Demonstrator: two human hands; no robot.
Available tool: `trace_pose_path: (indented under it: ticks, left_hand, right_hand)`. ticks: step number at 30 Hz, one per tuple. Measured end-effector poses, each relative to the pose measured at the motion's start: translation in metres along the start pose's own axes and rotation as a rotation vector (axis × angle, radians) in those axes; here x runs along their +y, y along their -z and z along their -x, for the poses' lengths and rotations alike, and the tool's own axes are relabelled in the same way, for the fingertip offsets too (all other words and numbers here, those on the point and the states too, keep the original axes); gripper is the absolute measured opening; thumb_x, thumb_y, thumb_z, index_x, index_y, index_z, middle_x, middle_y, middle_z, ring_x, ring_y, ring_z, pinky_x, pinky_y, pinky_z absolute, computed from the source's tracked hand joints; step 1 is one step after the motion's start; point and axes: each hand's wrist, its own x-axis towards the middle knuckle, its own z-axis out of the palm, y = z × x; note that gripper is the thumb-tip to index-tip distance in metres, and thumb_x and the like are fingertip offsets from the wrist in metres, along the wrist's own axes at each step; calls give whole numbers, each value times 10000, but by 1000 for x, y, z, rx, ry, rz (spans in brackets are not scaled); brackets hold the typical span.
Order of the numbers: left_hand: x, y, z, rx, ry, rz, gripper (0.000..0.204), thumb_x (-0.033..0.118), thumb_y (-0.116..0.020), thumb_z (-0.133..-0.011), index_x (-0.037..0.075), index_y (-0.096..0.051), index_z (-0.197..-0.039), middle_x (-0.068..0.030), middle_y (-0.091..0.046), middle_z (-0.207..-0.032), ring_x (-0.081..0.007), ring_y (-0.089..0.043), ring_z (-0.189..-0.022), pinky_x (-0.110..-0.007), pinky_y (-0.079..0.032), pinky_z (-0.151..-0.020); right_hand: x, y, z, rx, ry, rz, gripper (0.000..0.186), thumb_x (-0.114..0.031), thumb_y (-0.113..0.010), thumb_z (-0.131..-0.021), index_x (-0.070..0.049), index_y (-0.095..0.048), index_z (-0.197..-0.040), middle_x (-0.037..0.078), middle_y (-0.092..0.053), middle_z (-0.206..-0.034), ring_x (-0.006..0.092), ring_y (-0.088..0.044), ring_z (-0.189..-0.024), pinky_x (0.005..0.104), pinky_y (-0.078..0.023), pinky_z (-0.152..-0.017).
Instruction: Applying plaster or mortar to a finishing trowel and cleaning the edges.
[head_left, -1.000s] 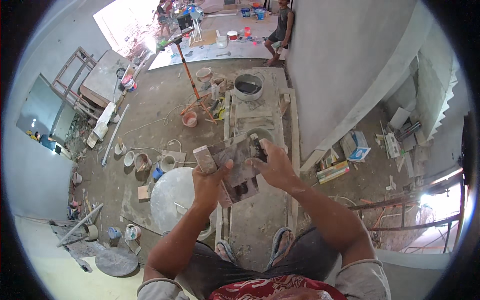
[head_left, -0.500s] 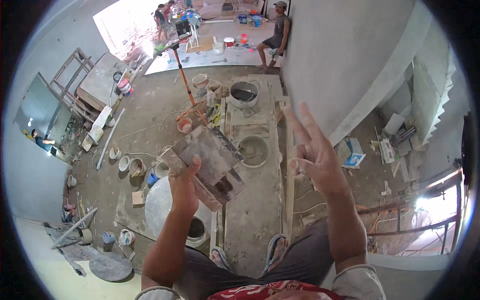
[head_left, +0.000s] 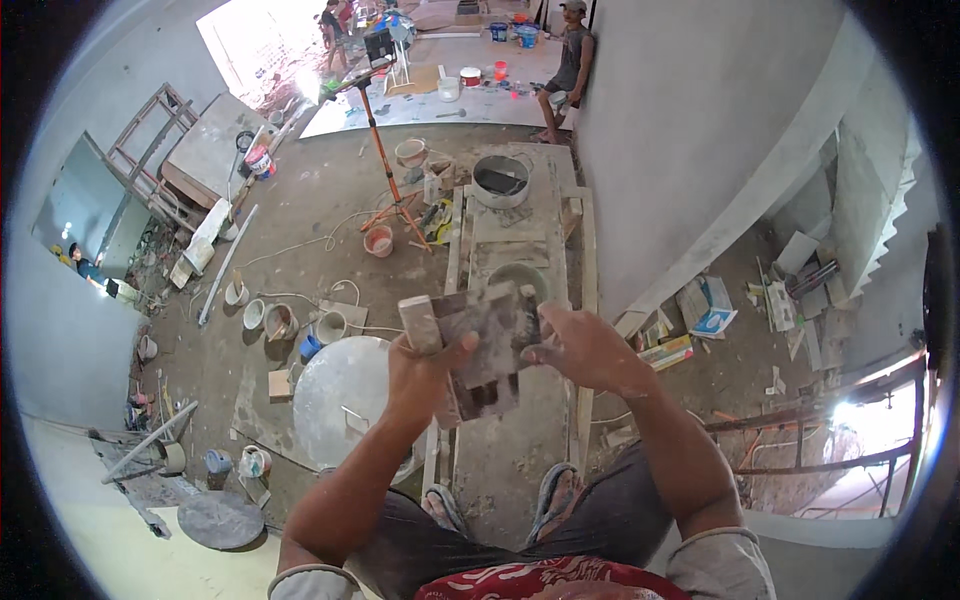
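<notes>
My left hand (head_left: 422, 375) is closed on a stack of flat, dusty rectangular tools that look like plastering trowels (head_left: 480, 335), its thumb across the top face. A pale wooden block (head_left: 420, 324) sticks out at their left end. At the right edge of the stack, my right hand (head_left: 595, 350) has its fingers curled and thumb bent in against a dark, handle-like part (head_left: 525, 318). Its grip there is partly hidden. Below the tools, a round bucket (head_left: 517, 280) of grey mix shows only its far part.
I stand on a plank platform (head_left: 510, 430). Farther along it sits a metal pot (head_left: 500, 182) with dark contents. Left are a large round pale board (head_left: 340, 400), several buckets and an orange tripod (head_left: 385, 160). A wall (head_left: 690, 130) rises at right; another person (head_left: 572, 70) leans there.
My right hand has come down and inward from a raised position with fingers spread, to the tools' right edge. My left hand has swung the tools right and turned them more level.
</notes>
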Motion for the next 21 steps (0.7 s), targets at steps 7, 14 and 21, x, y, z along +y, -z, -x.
trace_pose_path:
  ticks: [7,14,21]
  left_hand:
    - [-5,-6,-1,-113,60,175,350,79,-772,-827,-20,-639,-1135,-85,-686,-1062,-172,-656,-921,-326,-526,-831]
    - [-8,-7,-2,-109,32,200,393,72,-777,-820,-16,-622,-1171,-88,-681,-1087,-182,-650,-958,-340,-516,-870]
    - [-17,-4,-7,-85,46,243,386,105,-777,-831,-13,-622,-1165,-78,-680,-1085,-175,-647,-952,-340,-515,-865]
  right_hand:
    - [5,-10,-7,33,35,-145,534,-458,-661,-882,40,-568,-1050,256,-665,-841,462,-642,-857,514,-496,-764]
    - [-6,-4,-8,-23,-77,-416,410,-384,-676,-884,18,-633,-953,176,-662,-712,348,-670,-701,450,-503,-717]
    - [-3,-14,-13,22,-14,-307,395,-376,-677,-878,3,-644,-985,175,-670,-757,361,-666,-758,458,-495,-728]
